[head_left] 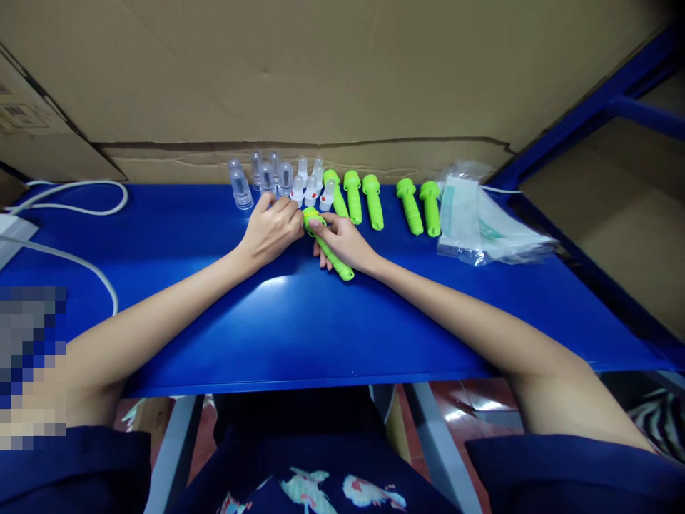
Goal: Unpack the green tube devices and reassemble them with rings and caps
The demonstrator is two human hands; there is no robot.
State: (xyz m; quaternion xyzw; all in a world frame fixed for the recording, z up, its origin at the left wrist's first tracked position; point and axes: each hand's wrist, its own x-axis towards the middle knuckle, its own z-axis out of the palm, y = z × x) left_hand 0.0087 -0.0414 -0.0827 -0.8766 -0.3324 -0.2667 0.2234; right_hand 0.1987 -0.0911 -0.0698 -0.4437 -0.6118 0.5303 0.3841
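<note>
My right hand [342,239] is closed around a lime-green ribbed handle [336,260], which slants with its wider, yellowish head toward the upper left and its narrow end toward me. Beside that head, my left hand [274,227] is closed with its fingers curled; whatever is in them is hidden. Just behind the hands stand several small white pieces with clear tips [311,191], some with a red dot. To their left are several clear domed tubes [242,189]. More lime-green handles [373,203] lie in a row to the right.
A clear plastic bag [476,225] with white and pale green contents lies on the blue table [300,335] at the right. Cardboard [300,78] walls off the back. White cables [80,207] loop over the left side. A blue frame [604,114] rises at the right.
</note>
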